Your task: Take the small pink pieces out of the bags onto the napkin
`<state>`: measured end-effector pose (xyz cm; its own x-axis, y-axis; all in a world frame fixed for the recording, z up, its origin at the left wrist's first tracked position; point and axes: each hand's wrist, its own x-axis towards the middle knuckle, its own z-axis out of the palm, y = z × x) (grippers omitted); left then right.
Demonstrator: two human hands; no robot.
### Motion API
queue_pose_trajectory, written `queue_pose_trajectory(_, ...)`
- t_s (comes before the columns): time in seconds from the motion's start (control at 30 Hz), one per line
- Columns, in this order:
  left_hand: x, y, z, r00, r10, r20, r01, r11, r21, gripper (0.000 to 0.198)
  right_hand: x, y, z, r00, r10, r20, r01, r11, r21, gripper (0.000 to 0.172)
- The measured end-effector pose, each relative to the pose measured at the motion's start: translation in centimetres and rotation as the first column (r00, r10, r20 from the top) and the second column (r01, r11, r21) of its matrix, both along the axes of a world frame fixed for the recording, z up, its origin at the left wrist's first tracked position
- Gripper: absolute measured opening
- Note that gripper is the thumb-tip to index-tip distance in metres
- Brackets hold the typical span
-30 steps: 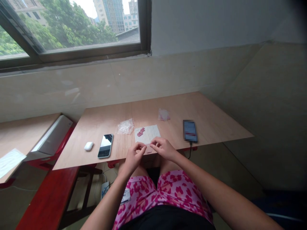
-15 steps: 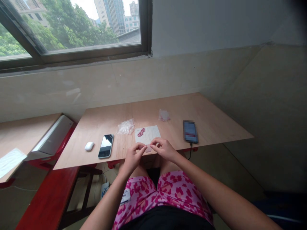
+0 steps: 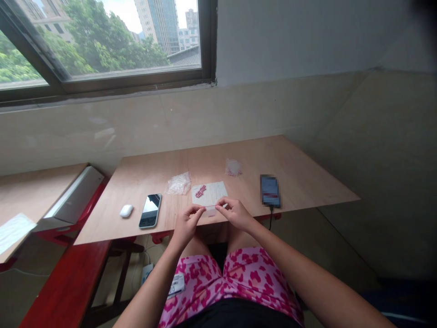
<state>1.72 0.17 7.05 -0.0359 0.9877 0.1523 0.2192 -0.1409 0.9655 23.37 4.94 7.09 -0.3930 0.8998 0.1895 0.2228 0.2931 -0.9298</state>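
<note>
Between my two hands runs a thin red string (image 3: 210, 206), held roughly level above the near edge of the table. My left hand (image 3: 187, 220) pinches its left end between thumb and forefinger. The right end is pinched the same way in my right hand (image 3: 234, 212). Just beyond my fingers a white sheet (image 3: 215, 190) lies on the table, with a small cluster of dark pink beads (image 3: 200, 191) on its left part. Something small and pinkish lies below the string near the table edge, too small to name.
The wooden table (image 3: 252, 159) also bears a crumpled clear plastic bag (image 3: 179, 183), a small clear bag with pinkish bits (image 3: 233, 167), a phone (image 3: 150, 211), a white earbud case (image 3: 126, 211) and a cabled phone (image 3: 270, 190). A red bench (image 3: 68, 282) stands at the left.
My hands have drawn slightly apart, my left hand moving left, so a longer stretch of the red string shows between them. The view has shifted a little.
</note>
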Motion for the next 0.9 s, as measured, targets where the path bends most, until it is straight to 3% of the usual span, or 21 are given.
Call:
queue_pose_trajectory(0.17, 0.4, -0.1, 0.1, 0.986, 0.026, 0.162, -0.010, 0.995, -0.098, 0.033, -1.1, -1.3, -0.4, 0.969, 0.171, -0.178, -0.214, 0.942, -0.258, 0.031)
queue_pose_trajectory(0.27, 0.3, 0.0, -0.3, 0.982, 0.013, 0.190, 0.006, 0.995, -0.102, 0.040, -0.8, -0.2, -0.5, 0.963, 0.131, -0.237, -0.200, 0.934, -0.296, 0.033)
queue_pose_trajectory(0.33, 0.0, 0.2, -0.6, 0.983, 0.003, 0.182, 0.012, 0.997, -0.081, 0.054, 0.4, 2.4, -0.1, 0.961, 0.010, -0.276, -0.090, 0.956, -0.280, 0.034)
queue_pose_trajectory(0.4, -0.3, 0.3, -0.7, 0.991, 0.003, 0.134, 0.006, 0.998, -0.061, 0.058, 2.0, 6.3, 0.7, 0.938, -0.182, -0.295, 0.105, 0.960, -0.260, 0.030)
queue_pose_trajectory(0.5, -0.5, 0.1, -0.6, 0.999, 0.007, 0.034, -0.005, 0.999, -0.049, 0.047, 4.5, 12.7, 2.3, 0.885, -0.457, -0.087, 0.419, 0.864, -0.278, 0.021)
queue_pose_trajectory(0.63, -0.9, -0.5, -0.4, 0.991, -0.015, -0.133, 0.013, 1.000, -0.015, 0.038, 6.4, 17.8, 3.7, 0.852, -0.521, 0.060, 0.519, 0.822, -0.236, 0.025)
queue_pose_trajectory(0.77, -3.5, 0.8, -1.0, 0.941, -0.004, -0.339, 0.005, 1.000, 0.004, 0.026, 6.9, 17.1, 2.8, 0.819, -0.560, 0.122, 0.573, 0.809, -0.133, 0.032)
queue_pose_trajectory(0.83, -5.7, 2.6, -1.4, 0.889, 0.013, -0.458, 0.004, 0.999, 0.038, 0.029, 6.7, 15.1, 1.6, 0.852, -0.509, 0.126, 0.522, 0.843, -0.125, 0.023)
queue_pose_trajectory(0.9, -8.1, 5.0, -1.5, 0.789, 0.040, -0.613, 0.018, 0.996, 0.088, 0.043, 6.4, 12.4, 0.1, 0.933, -0.355, 0.060, 0.359, 0.916, -0.180, 0.027)
